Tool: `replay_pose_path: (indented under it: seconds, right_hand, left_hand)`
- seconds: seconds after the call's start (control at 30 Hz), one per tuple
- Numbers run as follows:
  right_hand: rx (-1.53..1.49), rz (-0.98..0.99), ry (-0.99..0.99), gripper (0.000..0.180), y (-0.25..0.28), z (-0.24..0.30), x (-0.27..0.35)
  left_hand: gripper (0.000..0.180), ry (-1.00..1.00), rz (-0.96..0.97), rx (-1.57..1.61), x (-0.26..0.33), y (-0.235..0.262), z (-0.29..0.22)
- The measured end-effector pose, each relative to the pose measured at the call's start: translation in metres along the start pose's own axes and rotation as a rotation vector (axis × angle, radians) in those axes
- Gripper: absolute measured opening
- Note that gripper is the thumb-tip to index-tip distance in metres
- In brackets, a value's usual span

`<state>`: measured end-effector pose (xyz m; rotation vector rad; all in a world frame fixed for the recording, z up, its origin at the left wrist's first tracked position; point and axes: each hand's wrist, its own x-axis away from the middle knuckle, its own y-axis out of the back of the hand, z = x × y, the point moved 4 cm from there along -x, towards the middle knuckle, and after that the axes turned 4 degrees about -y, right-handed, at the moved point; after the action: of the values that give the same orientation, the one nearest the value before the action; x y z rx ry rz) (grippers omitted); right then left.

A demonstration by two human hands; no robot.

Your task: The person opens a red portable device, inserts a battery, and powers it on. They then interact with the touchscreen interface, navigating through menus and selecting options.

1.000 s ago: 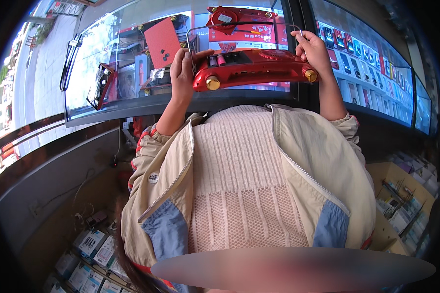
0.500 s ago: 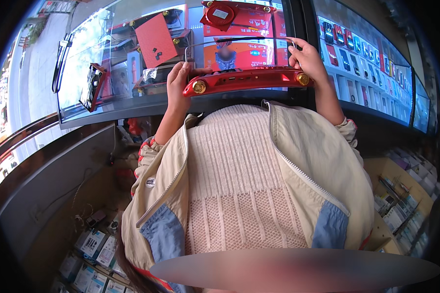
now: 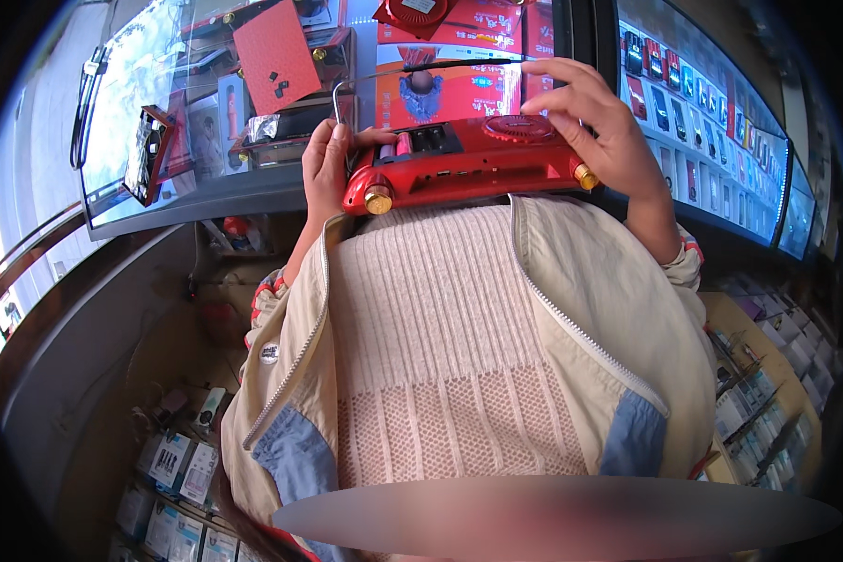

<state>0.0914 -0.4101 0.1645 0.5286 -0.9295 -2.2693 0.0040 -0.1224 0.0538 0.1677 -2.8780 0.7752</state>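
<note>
Red plastic portable radio (image 3: pixel 464 169) with two brass-coloured knobs on its near face sits level between your two hands, held just above your chest and in front of the glass display counter (image 3: pixel 206 192). One brass knob (image 3: pixel 377 199) shows at the left corner of the radio, the other (image 3: pixel 585 176) at the right corner. An open compartment (image 3: pixel 420 142) on the upper face shows dark cells and one pink-red cylinder at its left end. A round ribbed red grille (image 3: pixel 518 127) lies on the upper face toward the right.

Your left hand (image 3: pixel 326 169) is closed around the left end of the radio, thumb laid on top beside the open compartment, fingers wrapped behind. Your right hand (image 3: pixel 595 126) grips the right end, with its fingers (image 3: pixel 557 98) arched over the round grille and spread slightly; the fingertips touch or hover just above it, and you cannot tell which. A thin dark antenna rod (image 3: pixel 450 66) runs above the radio between the hands, and a bent metal wire handle (image 3: pixel 342 94) rises beside the left hand.

Behind the radio, a red square card (image 3: pixel 276 51) stands tilted on the counter. To your right, a wall display of small packaged goods (image 3: pixel 693 103) curves away. Boxed items (image 3: pixel 173 464) lie on low shelving at lower left.
</note>
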Motion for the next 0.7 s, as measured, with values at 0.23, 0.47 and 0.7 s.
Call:
replay_pose_path:
  seconds: [0.23,0.47,0.7]
  right_hand:
    - [-0.017,0.232,0.235,0.008,-0.021,0.039,-0.021]
    - [0.02,0.234,0.284,0.004,-0.023,0.042,-0.023]
    - [0.116,0.215,0.315,0.003,-0.025,0.045,-0.022]
  left_hand:
    - [0.025,0.004,-0.013,0.004,0.001,-0.003,-0.003]
    - [0.025,0.002,-0.02,-0.002,0.001,-0.004,-0.003]
    - [0.024,0.02,0.0,0.02,-0.001,-0.002,-0.003]
